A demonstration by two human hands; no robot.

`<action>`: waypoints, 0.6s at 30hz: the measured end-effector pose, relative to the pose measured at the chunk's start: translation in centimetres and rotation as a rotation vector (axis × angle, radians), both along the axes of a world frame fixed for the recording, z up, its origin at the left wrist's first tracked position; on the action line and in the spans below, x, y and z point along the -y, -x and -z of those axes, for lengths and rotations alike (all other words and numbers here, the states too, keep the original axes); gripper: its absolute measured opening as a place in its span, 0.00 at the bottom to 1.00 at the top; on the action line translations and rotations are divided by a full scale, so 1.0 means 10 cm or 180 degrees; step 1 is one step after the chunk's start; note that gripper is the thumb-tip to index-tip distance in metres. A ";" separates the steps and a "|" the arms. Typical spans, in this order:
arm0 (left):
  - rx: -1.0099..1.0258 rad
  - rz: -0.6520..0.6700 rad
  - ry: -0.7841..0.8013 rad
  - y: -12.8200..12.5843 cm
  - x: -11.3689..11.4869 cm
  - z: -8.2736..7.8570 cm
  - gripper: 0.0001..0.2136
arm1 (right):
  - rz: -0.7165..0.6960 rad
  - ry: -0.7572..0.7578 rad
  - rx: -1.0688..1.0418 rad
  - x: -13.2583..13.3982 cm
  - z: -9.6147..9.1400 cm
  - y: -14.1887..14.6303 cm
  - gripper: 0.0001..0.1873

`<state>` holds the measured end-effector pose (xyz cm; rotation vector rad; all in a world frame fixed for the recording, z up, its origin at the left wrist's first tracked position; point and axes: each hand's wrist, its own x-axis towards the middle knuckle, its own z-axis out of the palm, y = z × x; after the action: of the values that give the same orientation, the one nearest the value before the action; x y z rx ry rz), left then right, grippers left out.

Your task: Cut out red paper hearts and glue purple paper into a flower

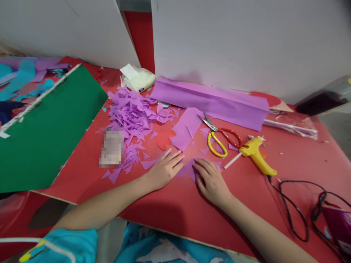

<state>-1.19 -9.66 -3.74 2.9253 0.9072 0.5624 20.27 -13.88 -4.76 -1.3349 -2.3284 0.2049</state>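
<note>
A torn-open tissue pack [138, 78] at the back of the red counter [170, 204] shows white tissue. My left hand [166, 168] and right hand [211, 179] lie flat, fingers spread, gripping nothing, pressing a small purple paper piece [189, 168] between them near the counter's front edge. It looks flat and irregular. Scissors [219, 137] and a yellow glue gun [256, 153] lie just beyond.

Head camera looks down, close over the red table [287, 160].

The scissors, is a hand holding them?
No, the scissors lie alone on the red table; both hands press purple paper.
</note>
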 end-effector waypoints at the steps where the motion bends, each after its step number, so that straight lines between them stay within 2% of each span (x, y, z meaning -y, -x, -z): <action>1: 0.0056 -0.0050 -0.0033 0.00 0.00 -0.01 0.12 | -0.0017 -0.0009 -0.0013 0.00 0.00 -0.01 0.18; 6: 0.0201 -0.0069 0.0143 0.03 -0.03 -0.03 0.12 | -0.0170 0.0096 0.0031 0.01 -0.08 0.01 0.19; 12: -0.0132 0.0091 0.0680 0.07 -0.15 -0.05 0.16 | -0.0974 0.0434 0.0360 0.05 -0.16 0.07 0.24; 18: -0.0370 -0.0174 0.0765 0.15 -0.27 -0.05 0.18 | -0.1022 0.0287 0.0122 0.04 -0.16 0.04 0.19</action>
<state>-2.70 -6.96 -3.25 2.7465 0.9927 0.2653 19.89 -14.28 -3.17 -1.0036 -2.5839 0.3907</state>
